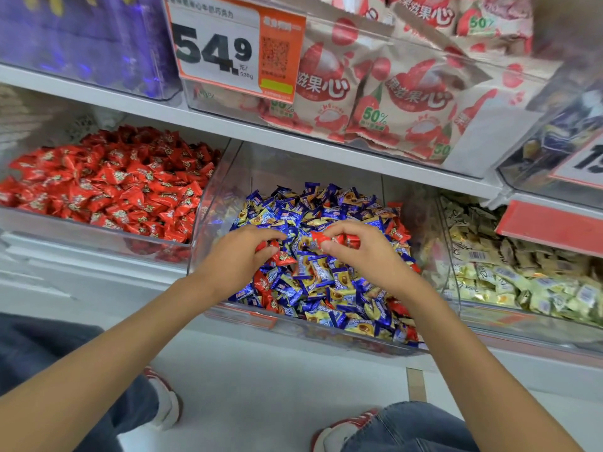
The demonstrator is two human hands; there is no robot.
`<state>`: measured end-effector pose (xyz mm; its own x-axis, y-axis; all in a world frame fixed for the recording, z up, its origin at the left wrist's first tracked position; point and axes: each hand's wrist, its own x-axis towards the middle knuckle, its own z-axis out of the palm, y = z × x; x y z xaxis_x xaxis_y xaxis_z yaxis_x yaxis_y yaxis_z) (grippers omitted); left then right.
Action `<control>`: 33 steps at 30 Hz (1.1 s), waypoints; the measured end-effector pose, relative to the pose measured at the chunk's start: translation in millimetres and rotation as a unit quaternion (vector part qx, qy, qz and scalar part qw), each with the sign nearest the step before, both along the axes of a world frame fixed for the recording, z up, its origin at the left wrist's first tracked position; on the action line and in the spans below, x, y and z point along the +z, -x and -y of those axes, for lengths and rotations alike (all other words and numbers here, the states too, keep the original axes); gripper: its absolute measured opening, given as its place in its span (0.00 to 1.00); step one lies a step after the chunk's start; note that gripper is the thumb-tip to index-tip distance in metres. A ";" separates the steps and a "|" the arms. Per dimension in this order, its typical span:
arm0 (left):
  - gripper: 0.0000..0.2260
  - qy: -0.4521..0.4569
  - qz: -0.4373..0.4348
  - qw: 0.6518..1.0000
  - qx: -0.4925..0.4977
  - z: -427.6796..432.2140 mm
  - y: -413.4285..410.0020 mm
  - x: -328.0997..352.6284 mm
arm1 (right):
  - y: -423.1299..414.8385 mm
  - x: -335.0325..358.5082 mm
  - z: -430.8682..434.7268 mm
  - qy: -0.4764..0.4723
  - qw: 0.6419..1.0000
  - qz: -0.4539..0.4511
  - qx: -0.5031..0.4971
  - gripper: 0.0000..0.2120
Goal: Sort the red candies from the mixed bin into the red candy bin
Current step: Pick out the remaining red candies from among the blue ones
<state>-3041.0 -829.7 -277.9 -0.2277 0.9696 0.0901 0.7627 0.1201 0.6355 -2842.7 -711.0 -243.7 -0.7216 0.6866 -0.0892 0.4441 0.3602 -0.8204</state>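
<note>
Both hands are held over the clear plastic mixed bin (pixel 342 342), which is filled with blue-and-gold wrapped candies (pixel 319 272) with red ones scattered among them. A red-wrapped candy (pixel 326 239) is pinched between the thumb and fingertips of the right hand (pixel 365 256). The fingers of the left hand (pixel 239 256) are curled round red wrappers (pixel 281 256), possibly more than one; the count cannot be told. The clear plastic red candy bin (pixel 98 231), heaped with red sweets, is set just left of the mixed bin on the same shelf. A clear bin of pale yellow candies (pixel 522 282) is seen to the right, and an orange-and-white price tag (pixel 215 44) marked 54.9 is fixed above.
</note>
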 end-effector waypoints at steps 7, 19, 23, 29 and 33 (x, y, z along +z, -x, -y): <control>0.05 -0.025 0.047 0.999 -0.001 0.3 -3.2 9.6 | -3.6 1.8 5.0 0.032 0.998 -0.034 -0.031 0.01; 0.12 -0.012 0.073 0.997 0.011 5.7 -6.3 18.2 | -4.1 8.5 13.5 0.037 0.994 -0.064 -0.075 0.08; 0.13 -0.001 0.121 0.992 0.032 1.7 -5.0 16.3 | -5.9 10.7 12.0 0.009 0.997 -0.059 -0.056 0.21; 0.08 0.020 0.109 0.994 -0.017 1.7 -5.7 11.0 | -4.3 12.9 10.4 -0.002 0.999 -0.024 -0.046 0.18; 0.15 0.158 -0.047 0.981 -0.101 -0.6 -6.3 6.9 | -2.4 6.3 13.0 0.026 0.998 -0.023 -0.045 0.12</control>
